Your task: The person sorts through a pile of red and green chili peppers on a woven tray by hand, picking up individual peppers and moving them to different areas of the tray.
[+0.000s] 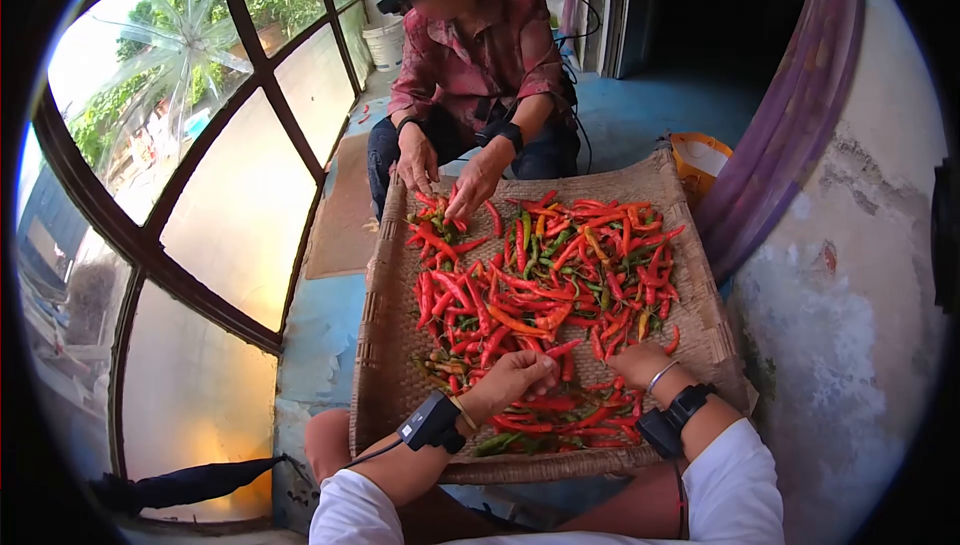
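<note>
Red, orange and green chili peppers point(480, 305) lie heaped in a shallow woven basket tray point(395, 345). My left hand point(518, 377) is over the near part of the heap, its fingers pinched together, with a red chili pepper point(563, 348) poking out at the fingertips. To its right, my right hand point(642, 363) is bent down over the peppers with fingers curled. Its fingertips are partly hidden, and what they hold cannot be made out. A separate row of red peppers point(550, 405) lies below my hands, near the tray's front edge.
Across the tray sits a person in a patterned red shirt point(480, 45), whose hands point(470, 180) handle peppers at the far left corner. An orange container point(698, 157) stands behind the right corner. Framed windows point(225, 195) line the left; a rough wall point(840, 245) is on the right.
</note>
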Demonstrator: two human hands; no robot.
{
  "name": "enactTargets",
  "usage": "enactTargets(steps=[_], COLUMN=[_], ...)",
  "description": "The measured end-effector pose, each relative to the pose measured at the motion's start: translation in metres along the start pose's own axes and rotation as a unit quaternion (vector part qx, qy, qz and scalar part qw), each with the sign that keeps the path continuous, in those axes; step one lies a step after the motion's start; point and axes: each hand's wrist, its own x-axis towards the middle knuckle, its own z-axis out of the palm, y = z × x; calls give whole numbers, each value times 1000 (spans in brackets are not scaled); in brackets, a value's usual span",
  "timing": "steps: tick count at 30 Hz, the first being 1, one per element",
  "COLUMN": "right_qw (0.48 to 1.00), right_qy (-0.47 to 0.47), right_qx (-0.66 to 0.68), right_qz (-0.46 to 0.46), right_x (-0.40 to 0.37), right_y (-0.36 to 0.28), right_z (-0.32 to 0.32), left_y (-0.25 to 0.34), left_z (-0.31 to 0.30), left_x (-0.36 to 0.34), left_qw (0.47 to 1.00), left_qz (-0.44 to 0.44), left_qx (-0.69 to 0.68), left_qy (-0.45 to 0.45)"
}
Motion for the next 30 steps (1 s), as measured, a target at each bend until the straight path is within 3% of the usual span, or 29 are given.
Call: enactTargets(steps=[3, 6, 11, 14, 21, 23, 24, 26, 30], right_qw=[999, 999, 958, 921, 910, 888, 888, 857, 830], right_qy=[1, -15, 88, 92, 38, 28, 29, 112, 114], right_qx=[-38, 22, 230, 333, 381, 428, 428, 437, 475], right_qz=[-13, -33, -150, -182, -161, -164, -164, -248, -270], right_x=[1, -10, -25, -27, -32, -35, -33, -23, -20], right_y=[-1, -6, -16, -25, -39, -41, -39, -35, -34], right_z=[-2, -21, -43, -46, -51, -55, -51, -39, -35], left_y=[0, -6, -17, -18, -20, -7, -5, -2, -17], left_z=[1, 1, 8, 11, 12, 16, 18, 20, 15], left_x=[1, 4, 7, 7, 5, -2, -4, -6, 3], left_qw=[1000, 1000, 998, 997, 990, 969, 968, 963, 954], left_qz=[0, -17, -10, -2, 58, 91, 91, 111, 184], left_qx=[10, 22, 62, 66, 93, 226, 227, 244, 229], left_qy=[0, 3, -6, -26, -84, -48, -48, 0, 58])
